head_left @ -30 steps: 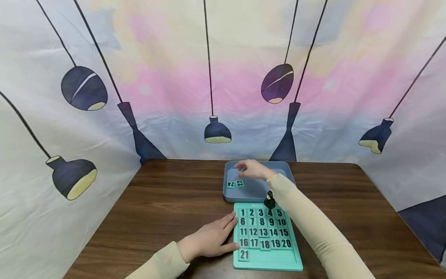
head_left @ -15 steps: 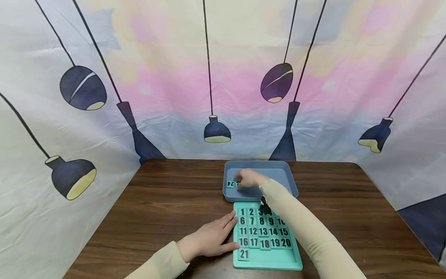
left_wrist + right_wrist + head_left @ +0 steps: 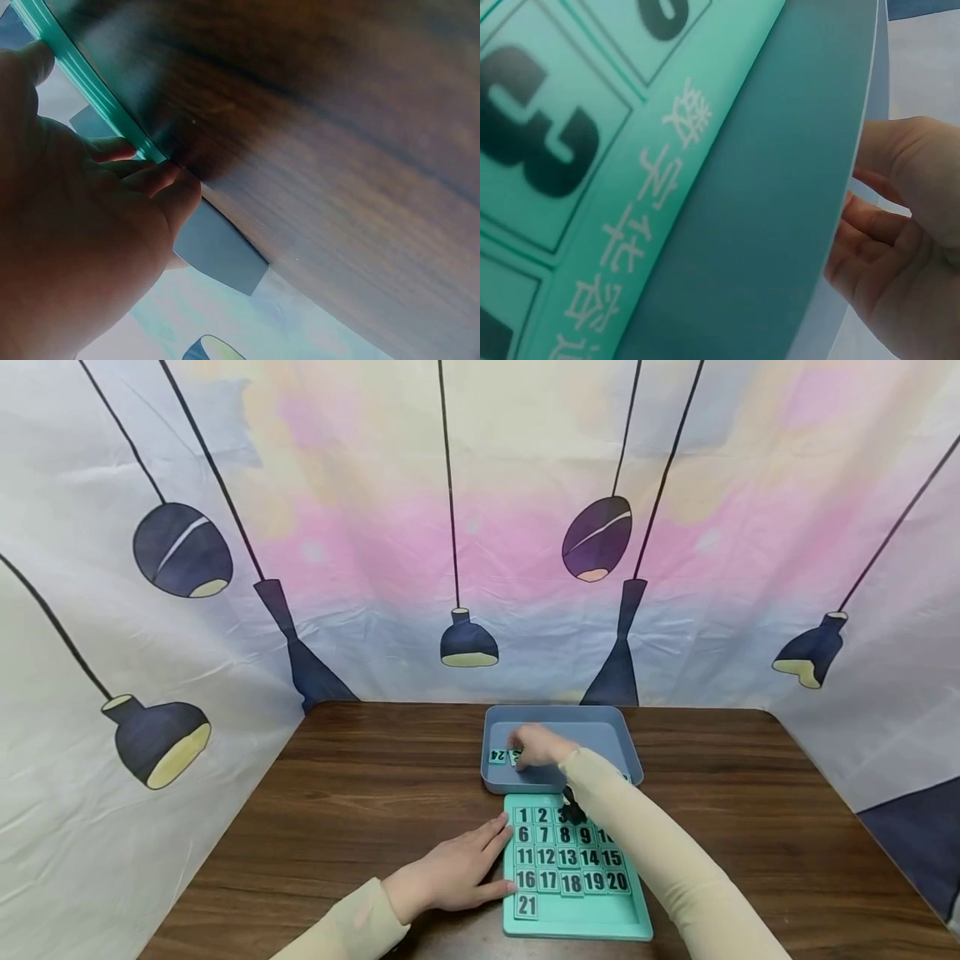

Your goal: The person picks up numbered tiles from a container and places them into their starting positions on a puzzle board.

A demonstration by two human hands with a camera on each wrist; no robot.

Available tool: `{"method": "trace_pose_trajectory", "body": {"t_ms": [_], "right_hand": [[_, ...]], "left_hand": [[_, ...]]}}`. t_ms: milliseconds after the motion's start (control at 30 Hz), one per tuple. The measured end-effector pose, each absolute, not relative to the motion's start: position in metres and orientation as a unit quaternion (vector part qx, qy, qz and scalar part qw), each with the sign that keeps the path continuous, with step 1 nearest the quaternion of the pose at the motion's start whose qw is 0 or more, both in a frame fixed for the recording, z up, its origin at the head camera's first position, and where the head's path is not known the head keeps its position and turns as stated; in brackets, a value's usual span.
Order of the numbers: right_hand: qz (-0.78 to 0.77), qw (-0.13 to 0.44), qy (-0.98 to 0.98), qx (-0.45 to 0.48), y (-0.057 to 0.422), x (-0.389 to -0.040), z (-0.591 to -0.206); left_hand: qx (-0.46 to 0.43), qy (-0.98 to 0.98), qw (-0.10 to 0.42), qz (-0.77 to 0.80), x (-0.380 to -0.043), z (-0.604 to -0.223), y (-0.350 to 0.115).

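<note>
A mint-green number board point(image 3: 577, 922) lies on the table, with number tiles 1 to 20 in rows and tile 21 point(image 3: 527, 906) starting the bottom row. My left hand point(image 3: 457, 870) rests against the board's left edge, fingers extended; the left wrist view has its fingertips touching the green rim point(image 3: 97, 90). Inside the blue-grey tray point(image 3: 592, 720) behind the board, my right hand point(image 3: 542, 747) pinches a number tile point(image 3: 515, 759), partly covered by the fingers. Tile 24 point(image 3: 497, 756) lies just left of it. In the right wrist view, the tray wall point(image 3: 780, 165) hides the fingertips.
The right sleeve point(image 3: 660, 852) passes over the board's upper right and hides some tiles there. A small green piece point(image 3: 626, 777) shows at the tray's right, beside the sleeve. The brown table point(image 3: 375, 777) ends at a printed curtain point(image 3: 390, 568).
My right hand has come down in the tray onto the tile beside 24, which read 22 earlier. Over the last half second it barely moves. The left hand stays put.
</note>
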State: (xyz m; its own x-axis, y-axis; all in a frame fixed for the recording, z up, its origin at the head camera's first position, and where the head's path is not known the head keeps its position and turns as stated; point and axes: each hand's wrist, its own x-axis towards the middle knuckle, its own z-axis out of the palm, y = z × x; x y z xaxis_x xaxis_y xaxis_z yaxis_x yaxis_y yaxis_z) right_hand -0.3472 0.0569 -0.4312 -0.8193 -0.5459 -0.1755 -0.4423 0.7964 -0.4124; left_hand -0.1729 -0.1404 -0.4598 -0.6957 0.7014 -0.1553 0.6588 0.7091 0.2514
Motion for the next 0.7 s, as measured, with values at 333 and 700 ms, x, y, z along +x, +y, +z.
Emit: {"method": "trace_pose_trajectory", "body": {"t_ms": [333, 700], "right_hand": [[-0.191, 0.133, 0.937, -0.261, 0.069, -0.346, -0.425], [-0.267, 0.131, 0.917, -0.267, 0.093, -0.341, -0.409]], "left_hand": [[0.370, 0.916, 0.126, 0.088, -0.174, -0.461, -0.141], [0.368, 0.917, 0.128, 0.086, -0.174, -0.461, -0.140]]}}
